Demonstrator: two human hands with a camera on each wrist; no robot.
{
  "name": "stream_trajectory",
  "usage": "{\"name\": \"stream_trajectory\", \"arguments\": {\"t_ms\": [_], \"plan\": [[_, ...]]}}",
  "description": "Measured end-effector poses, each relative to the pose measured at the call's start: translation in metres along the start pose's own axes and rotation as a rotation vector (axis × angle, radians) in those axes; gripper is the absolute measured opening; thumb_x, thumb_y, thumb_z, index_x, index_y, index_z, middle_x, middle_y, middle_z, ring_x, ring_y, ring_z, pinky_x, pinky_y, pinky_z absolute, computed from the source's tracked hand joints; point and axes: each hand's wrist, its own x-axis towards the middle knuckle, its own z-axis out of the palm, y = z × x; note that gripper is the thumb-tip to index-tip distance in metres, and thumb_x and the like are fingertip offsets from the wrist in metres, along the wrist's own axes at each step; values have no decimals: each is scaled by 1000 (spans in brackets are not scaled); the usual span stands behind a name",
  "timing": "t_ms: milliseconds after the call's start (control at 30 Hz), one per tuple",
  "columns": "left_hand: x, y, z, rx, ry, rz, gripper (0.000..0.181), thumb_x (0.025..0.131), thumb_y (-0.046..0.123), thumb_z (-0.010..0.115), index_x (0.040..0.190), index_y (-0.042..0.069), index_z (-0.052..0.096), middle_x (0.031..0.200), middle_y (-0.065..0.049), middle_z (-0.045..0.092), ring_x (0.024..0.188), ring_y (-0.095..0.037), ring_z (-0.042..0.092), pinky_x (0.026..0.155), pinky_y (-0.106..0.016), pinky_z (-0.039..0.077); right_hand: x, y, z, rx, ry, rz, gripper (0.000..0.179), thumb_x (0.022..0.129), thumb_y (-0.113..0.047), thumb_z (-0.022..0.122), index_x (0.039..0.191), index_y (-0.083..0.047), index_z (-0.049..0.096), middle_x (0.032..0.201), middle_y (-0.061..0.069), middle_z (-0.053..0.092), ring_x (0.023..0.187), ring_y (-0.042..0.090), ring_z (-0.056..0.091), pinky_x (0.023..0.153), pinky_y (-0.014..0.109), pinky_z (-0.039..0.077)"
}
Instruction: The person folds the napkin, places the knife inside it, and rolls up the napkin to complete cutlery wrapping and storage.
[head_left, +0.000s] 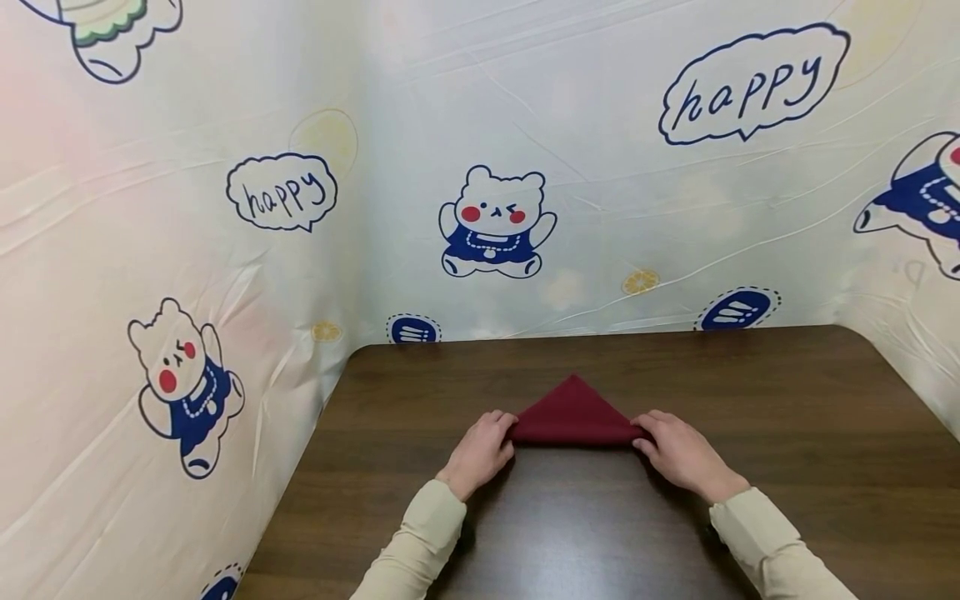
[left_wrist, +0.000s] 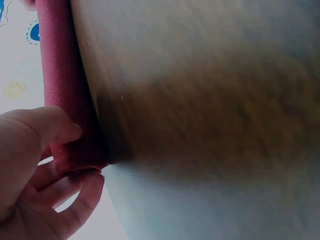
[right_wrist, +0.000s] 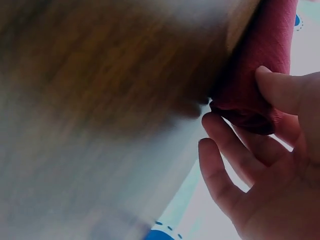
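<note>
A dark red cloth [head_left: 574, 417] lies on the brown table, folded into a triangle with its peak pointing away from me. Its near edge is a thick, rolled-looking fold. At the left end of that edge, my left hand [head_left: 482, 450] pinches the cloth; in the left wrist view the thumb lies on top of the red fold [left_wrist: 67, 75] and other fingers go under its end. My right hand [head_left: 684, 454] holds the opposite end the same way, and the right wrist view shows the open layers of the cloth end [right_wrist: 250, 112] between thumb and fingers.
The wooden tabletop [head_left: 585, 517] stretches out around the cloth, with glare near its front. A pale curtain [head_left: 600, 233] printed with bears and the word happy hangs right behind the table's far edge and along its left and right sides.
</note>
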Motion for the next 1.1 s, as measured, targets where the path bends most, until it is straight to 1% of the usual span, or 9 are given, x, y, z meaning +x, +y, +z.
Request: {"name": "stream_trajectory", "arguments": {"t_ms": [133, 267, 367, 467, 633, 767, 867, 1000, 1100], "plan": [[0, -2, 2, -55, 4, -9, 26, 86, 8, 61, 112, 5, 64, 105, -7, 67, 96, -21, 62, 86, -35, 52, -1, 0, 0, 32, -38, 44, 23, 90, -16, 66, 110, -6, 66, 104, 6, 67, 93, 22, 64, 84, 46, 52], [-1, -3, 1, -95, -5, -21, 25, 86, 9, 59, 111, 6, 64, 104, -7, 67, 95, -20, 62, 85, -35, 52, -1, 0, -2, 58, -88, 82, 22, 92, -19, 64, 111, -8, 66, 103, 4, 67, 90, 19, 63, 81, 45, 52], [-1, -1, -1, -123, -41, -55, 26, 89, 12, 56, 113, 5, 64, 106, -7, 66, 95, -20, 61, 85, -34, 51, -1, 1, -3, 70, -132, 113, 23, 93, -22, 62, 112, -10, 66, 101, 2, 67, 87, 16, 61, 79, 43, 51], [-2, 1, -3, -129, -90, -84, 31, 90, 14, 51, 116, 4, 65, 107, -8, 65, 97, -20, 58, 87, -33, 50, 0, 1, -4, 99, -175, 144, 23, 94, -23, 62, 111, -9, 65, 97, 3, 67, 84, 16, 60, 77, 42, 50], [-3, 2, -4, -117, -137, -103, 37, 92, 17, 47, 121, 2, 63, 108, -10, 64, 99, -23, 55, 90, -35, 47, 1, 1, -5, 146, -227, 177, 20, 94, -25, 61, 106, -9, 64, 86, 2, 65, 75, 15, 56, 71, 39, 47], [-3, 2, -4, -118, -168, -127, 39, 92, 19, 45, 123, 3, 62, 110, -10, 63, 100, -24, 54, 89, -35, 46, 2, 0, -5, 157, -257, 210, 18, 94, -25, 60, 104, -11, 64, 82, 0, 62, 74, 15, 53, 70, 37, 45], [-3, 1, -2, -114, -175, -134, 38, 92, 21, 46, 121, 4, 63, 109, -10, 64, 98, -24, 56, 87, -34, 47, 3, 0, -5, 155, -270, 226, 19, 93, -26, 60, 104, -10, 64, 83, 0, 62, 74, 15, 54, 71, 37, 45], [-2, -1, 0, -142, -167, -157, 36, 92, 21, 46, 120, 6, 62, 108, -9, 66, 96, -22, 60, 85, -35, 49, 5, 1, -6, 162, -291, 244, 22, 93, -28, 59, 104, -10, 64, 84, 1, 63, 76, 17, 54, 70, 37, 45], [-2, -2, 2, -162, -160, -179, 37, 93, 22, 44, 122, 6, 61, 111, -10, 66, 99, -23, 62, 86, -37, 50, 6, 2, -7, 178, -304, 266, 24, 93, -31, 59, 104, -11, 63, 86, 1, 63, 77, 18, 55, 69, 38, 44]]}}
